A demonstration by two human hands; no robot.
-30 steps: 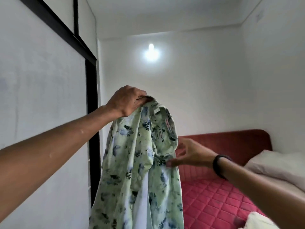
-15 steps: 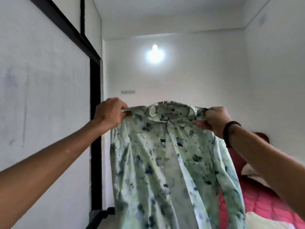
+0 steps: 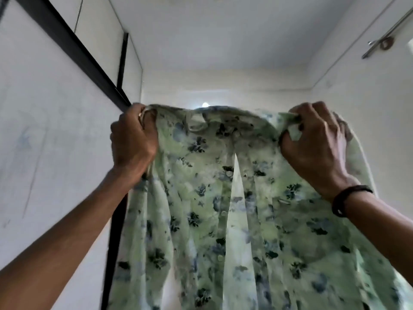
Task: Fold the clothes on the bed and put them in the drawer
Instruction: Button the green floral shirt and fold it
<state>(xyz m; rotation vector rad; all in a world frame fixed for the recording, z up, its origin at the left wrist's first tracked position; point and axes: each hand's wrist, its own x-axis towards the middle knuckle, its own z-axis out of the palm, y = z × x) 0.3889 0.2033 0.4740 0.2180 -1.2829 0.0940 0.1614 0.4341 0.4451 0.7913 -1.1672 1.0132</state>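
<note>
Your left hand and right hand each clamp a shoulder of the shirt. It hangs straight down mid-frame, long axis vertical, equally near both hands.

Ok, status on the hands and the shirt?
Left hand and right hand grip the shirt at its shoulders. Shirt hangs spread, unfolded. Nothing in the way.

We lose the shirt past the bottom edge, its cloth hides most of the lamp, and both our arms are cut off.
</note>
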